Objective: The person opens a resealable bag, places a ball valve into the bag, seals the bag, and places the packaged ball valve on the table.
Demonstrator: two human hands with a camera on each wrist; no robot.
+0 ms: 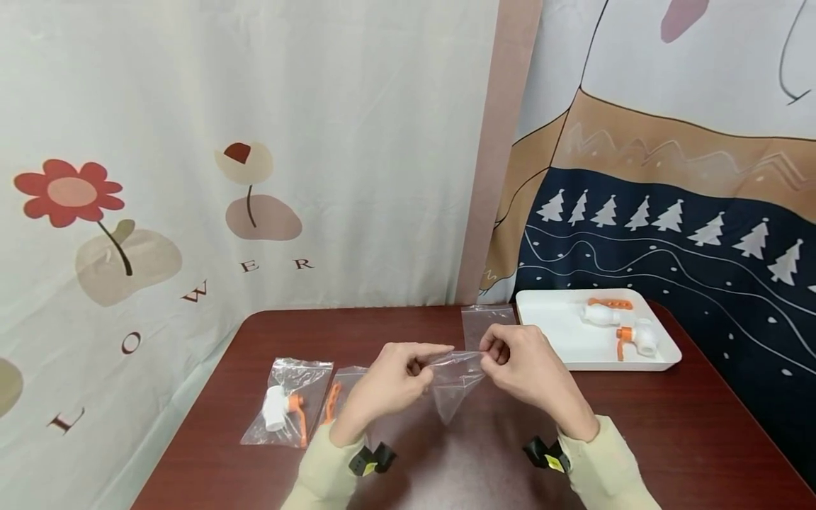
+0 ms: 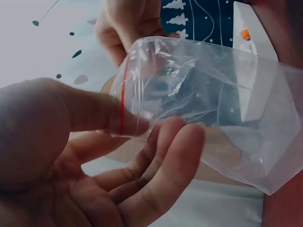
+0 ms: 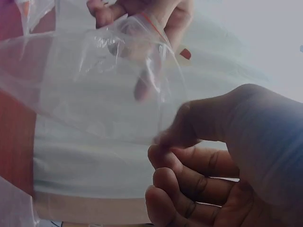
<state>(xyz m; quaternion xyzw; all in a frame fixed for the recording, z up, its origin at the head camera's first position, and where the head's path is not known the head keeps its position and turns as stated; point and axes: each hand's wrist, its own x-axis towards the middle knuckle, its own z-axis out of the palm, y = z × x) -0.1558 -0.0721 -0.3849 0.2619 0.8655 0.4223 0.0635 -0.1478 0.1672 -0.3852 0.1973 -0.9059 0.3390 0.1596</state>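
Observation:
Between both hands hangs a clear zip bag (image 1: pixel 455 386), its mouth at the top and a corner pointing down. A red line (image 2: pixel 124 92) runs along the mouth in the left wrist view. My left hand (image 1: pixel 389 379) pinches one side of the mouth between thumb and fingers, and one of its fingers shows through the film in the right wrist view. The opposite side is pinched by the thumb and forefinger of my right hand (image 1: pixel 525 368), the other fingers curled below. Only clear film shows inside the bag.
At the back right, a white tray (image 1: pixel 554 361) holds white plastic fittings (image 1: pixel 646 338) and orange handles (image 1: pixel 610 304). Another clear bag (image 1: pixel 474 322) lies left of it. On the left are a bag with a white-and-orange valve (image 1: pixel 275 409) and one with an orange piece (image 1: pixel 332 402).

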